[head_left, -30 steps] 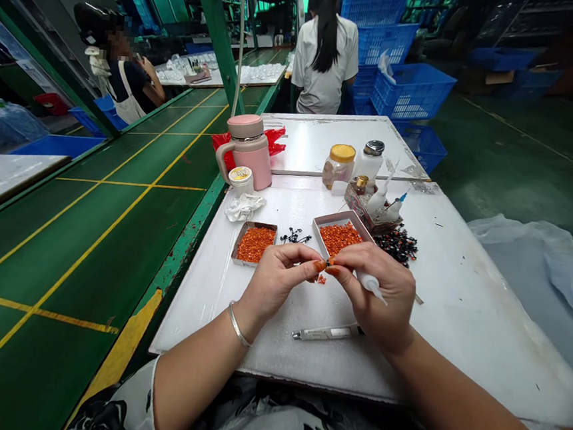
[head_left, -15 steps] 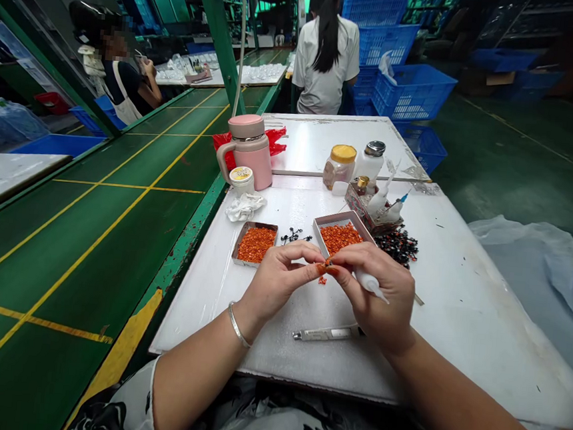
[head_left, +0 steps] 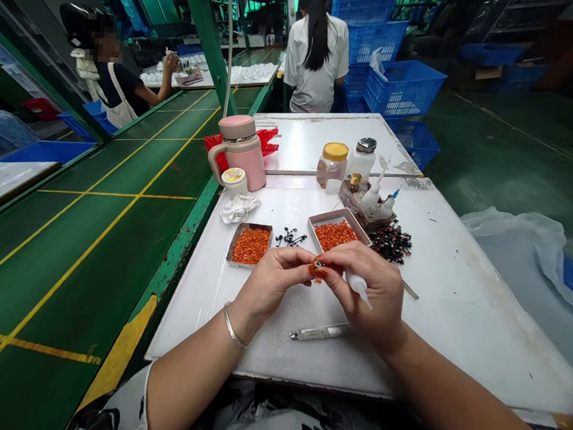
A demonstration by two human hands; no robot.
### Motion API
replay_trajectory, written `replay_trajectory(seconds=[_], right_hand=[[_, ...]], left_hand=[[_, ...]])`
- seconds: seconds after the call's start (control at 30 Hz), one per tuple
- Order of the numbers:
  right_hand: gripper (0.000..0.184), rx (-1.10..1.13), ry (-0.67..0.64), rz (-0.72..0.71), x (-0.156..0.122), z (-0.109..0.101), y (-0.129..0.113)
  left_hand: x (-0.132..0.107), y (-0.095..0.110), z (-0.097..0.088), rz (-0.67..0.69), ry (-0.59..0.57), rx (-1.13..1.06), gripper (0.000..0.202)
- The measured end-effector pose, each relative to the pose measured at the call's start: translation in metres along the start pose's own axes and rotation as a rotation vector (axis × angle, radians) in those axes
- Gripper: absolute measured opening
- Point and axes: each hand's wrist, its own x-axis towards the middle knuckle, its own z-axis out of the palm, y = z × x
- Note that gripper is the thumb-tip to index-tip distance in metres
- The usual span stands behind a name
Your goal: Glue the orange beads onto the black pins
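My left hand point(head_left: 278, 276) pinches a tiny dark piece with a pale centre point(head_left: 317, 264) between thumb and fingertips. The thumb and forefinger of my right hand point(head_left: 377, 293) meet at the same piece. A small white squeeze bottle point(head_left: 358, 286) is tucked in the curled fingers of my right hand, its nozzle tilted down towards me. Just beyond my hands, a shallow box point(head_left: 311, 229) holds many small orange pieces point(head_left: 335, 236). Another little box point(head_left: 229, 253) of orange pieces point(head_left: 250, 245) lies past my left hand. Below my right hand rests a silver pen-like tool point(head_left: 319, 332).
Black parts lie in a sprig point(head_left: 290, 237) and a heap point(head_left: 392, 242). Behind stand a tray of bottles point(head_left: 362, 209), a yellow-lidded jar point(head_left: 331, 165), a metal-topped bottle point(head_left: 362, 158) and a pink mug point(head_left: 244, 154). A green conveyor point(head_left: 88, 238) runs along the left; two people work farther off.
The view has shifted slightly. The tiny piece has turned, showing its pale centre, and the bottle's nozzle points more steeply down. The person at left has raised a hand.
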Motion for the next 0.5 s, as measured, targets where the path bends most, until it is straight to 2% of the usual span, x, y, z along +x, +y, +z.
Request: replay_trajectory(seconds=[0.1,0.2,0.37,0.5], right_hand=[[0.009,0.006,0.003,-0.004,-0.0006,0.0002,-0.0005],[0.016,0.013,0.019,0.044,-0.0008,-0.0005,-0.0006],[0.018,0.051,0.057,0.213,0.0001,-0.0017,0.0014],[0.012,0.093,0.015,0.263,0.0012,-0.0004,0.0034]], left_hand=[[-0.0005,0.0002,0.0002,0.040,-0.017,0.001,0.009],[-0.0004,0.0017,0.0008,0.050,0.019,-0.045,0.006],[0.0005,0.0065,0.0018,-0.055,0.144,-0.225,0.015],[0.0005,0.0090,0.0013,-0.077,0.195,-0.286,0.019]])
